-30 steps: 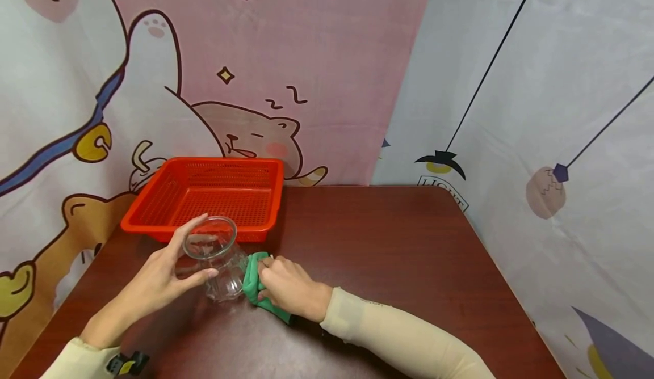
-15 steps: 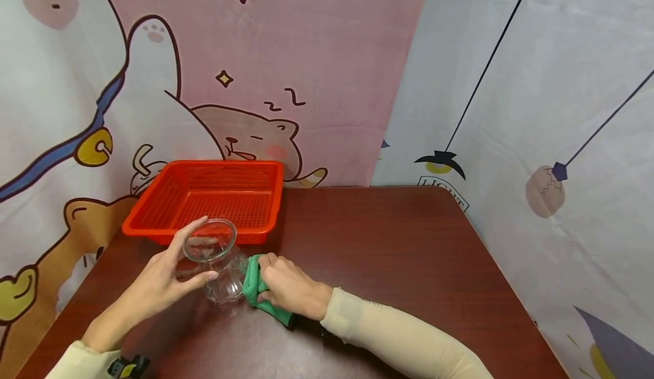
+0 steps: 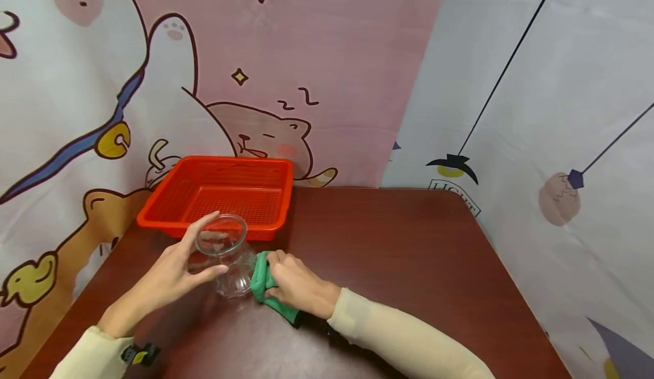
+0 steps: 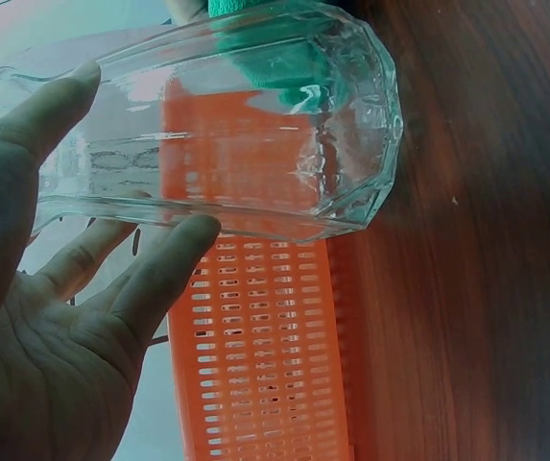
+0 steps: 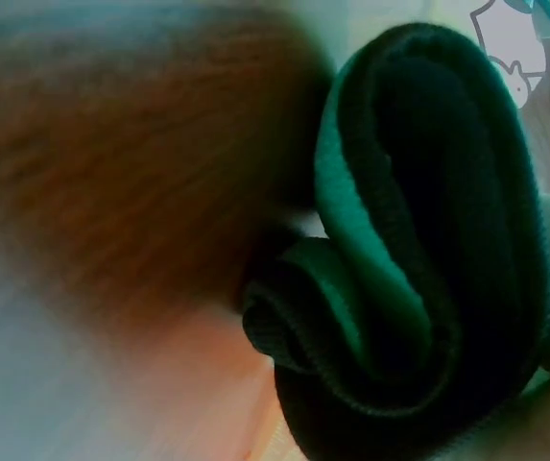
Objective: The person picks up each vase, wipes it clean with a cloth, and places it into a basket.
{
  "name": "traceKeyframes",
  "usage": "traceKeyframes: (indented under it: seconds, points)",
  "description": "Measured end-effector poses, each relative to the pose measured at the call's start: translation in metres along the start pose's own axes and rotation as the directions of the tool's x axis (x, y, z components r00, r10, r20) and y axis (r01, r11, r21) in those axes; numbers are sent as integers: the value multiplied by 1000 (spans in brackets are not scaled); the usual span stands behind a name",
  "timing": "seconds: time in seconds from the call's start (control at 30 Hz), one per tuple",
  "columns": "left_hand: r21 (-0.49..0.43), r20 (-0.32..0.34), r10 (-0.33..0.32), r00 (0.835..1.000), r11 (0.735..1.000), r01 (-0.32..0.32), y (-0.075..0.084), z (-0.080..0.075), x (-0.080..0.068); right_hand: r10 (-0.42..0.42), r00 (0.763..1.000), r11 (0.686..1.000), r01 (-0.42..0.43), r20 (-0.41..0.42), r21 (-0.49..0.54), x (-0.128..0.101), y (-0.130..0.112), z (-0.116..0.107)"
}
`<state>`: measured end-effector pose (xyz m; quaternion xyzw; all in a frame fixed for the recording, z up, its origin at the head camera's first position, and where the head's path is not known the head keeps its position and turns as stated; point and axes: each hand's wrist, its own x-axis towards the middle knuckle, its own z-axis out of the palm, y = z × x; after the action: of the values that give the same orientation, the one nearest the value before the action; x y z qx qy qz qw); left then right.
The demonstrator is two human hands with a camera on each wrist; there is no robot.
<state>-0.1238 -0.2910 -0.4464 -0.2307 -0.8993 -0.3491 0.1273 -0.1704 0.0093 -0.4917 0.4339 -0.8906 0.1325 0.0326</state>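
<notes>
The left hand (image 3: pixel 171 277) grips the tilted clear faceted glass jar (image 3: pixel 225 257) on the tabletop while the right hand (image 3: pixel 296 285) clutches a folded green cloth (image 3: pixel 261 279) against its side, apparently mid-wipe; continuing likely requires rotating the jar.

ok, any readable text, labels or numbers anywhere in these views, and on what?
"LIGHT", partly cut off: on the white printed backdrop cloth, right of the red plastic mesh basket.
"z z": on the pink cartoon-bear backdrop.
Clear faceted glass jar and green folded cloth: no text.
</notes>
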Motion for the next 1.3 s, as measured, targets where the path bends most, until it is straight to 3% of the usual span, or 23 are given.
traceKeyframes:
  seconds: [0.53, 0.97, 1.3]
  points:
    - [1, 12, 3, 1000, 1000, -3, -3, 4, 3, 32, 999, 999, -31, -22, 26, -5, 3, 3]
    - [98, 7, 19, 1000, 995, -19, -2, -1, 3, 59, 996, 994, -52, -72, 96, -5, -2, 5]
    - [100, 0, 29, 1000, 995, -29, -2, -3, 1, 58, 991, 984, -36, -121, 177, -6, -6, -1]
